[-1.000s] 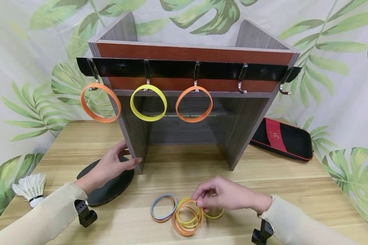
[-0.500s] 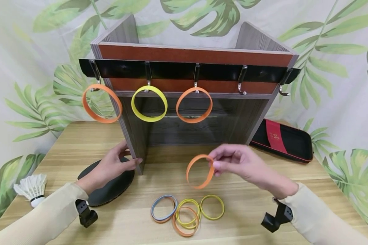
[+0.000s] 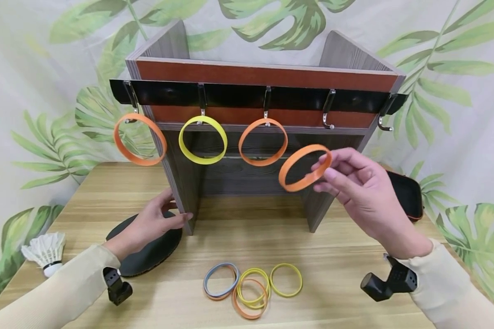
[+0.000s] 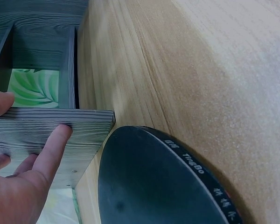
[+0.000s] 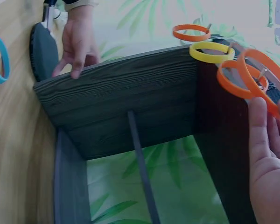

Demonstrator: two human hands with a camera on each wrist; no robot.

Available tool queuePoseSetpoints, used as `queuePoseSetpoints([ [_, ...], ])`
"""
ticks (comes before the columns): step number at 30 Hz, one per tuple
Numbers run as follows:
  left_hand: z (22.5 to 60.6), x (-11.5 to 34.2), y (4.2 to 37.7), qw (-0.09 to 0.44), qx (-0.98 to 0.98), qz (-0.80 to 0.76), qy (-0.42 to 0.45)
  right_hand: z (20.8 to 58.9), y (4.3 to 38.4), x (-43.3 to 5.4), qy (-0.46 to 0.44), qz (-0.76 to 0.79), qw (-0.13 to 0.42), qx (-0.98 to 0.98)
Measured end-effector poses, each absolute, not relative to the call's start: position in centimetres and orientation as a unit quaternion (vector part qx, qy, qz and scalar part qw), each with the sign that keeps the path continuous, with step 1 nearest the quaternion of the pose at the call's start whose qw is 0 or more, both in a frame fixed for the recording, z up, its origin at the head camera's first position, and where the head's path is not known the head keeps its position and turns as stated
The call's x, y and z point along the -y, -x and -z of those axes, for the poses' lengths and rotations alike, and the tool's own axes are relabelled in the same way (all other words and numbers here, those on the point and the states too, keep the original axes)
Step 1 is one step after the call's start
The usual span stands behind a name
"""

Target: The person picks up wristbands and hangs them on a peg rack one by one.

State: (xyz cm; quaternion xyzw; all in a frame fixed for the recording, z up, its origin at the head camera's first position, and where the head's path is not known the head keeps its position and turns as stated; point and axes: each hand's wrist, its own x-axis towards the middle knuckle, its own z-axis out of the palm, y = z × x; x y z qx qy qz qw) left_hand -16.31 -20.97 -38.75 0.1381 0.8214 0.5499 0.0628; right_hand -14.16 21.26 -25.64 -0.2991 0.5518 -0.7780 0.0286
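Observation:
My right hand (image 3: 366, 196) pinches an orange wristband (image 3: 305, 168) between thumb and fingers, below and in front of the fourth hook (image 3: 327, 109) on the black hook rail (image 3: 234, 95). That hook and the fifth hook (image 3: 384, 114) carry nothing. Hanging from the first three hooks are an orange band (image 3: 117, 141), a yellow band (image 3: 182, 146) and another orange band (image 3: 240, 144). My left hand (image 3: 152, 224) holds the lower left side panel (image 4: 91, 123) of the grey wooden shelf unit, thumb at the front edge, fingers against the outer face.
Several loose bands, including a blue band (image 3: 206, 285) and a yellow band (image 3: 286, 294), lie on the table in front. A black round paddle (image 3: 148, 256) lies beneath the left forearm. A shuttlecock (image 3: 45, 251) is at far left, a black case (image 3: 407, 194) at right.
My right hand has picked an orange band out of the loose ones and carried it up and rightward toward the rail. The left hand has stayed at the panel.

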Motion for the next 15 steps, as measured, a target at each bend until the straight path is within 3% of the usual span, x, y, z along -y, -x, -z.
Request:
queuePoseSetpoints([
  [9,38.6,21.1,16.4,0.065,-0.819,-0.553,-0.138,24.3,14.1,-20.8,0.260,0.823,-0.036,-0.503],
  [15,38.7,21.0,16.4,0.065,-0.820,-0.551,-0.139,24.6,14.2,-20.7,0.199,0.829,-0.051,-0.520],
])
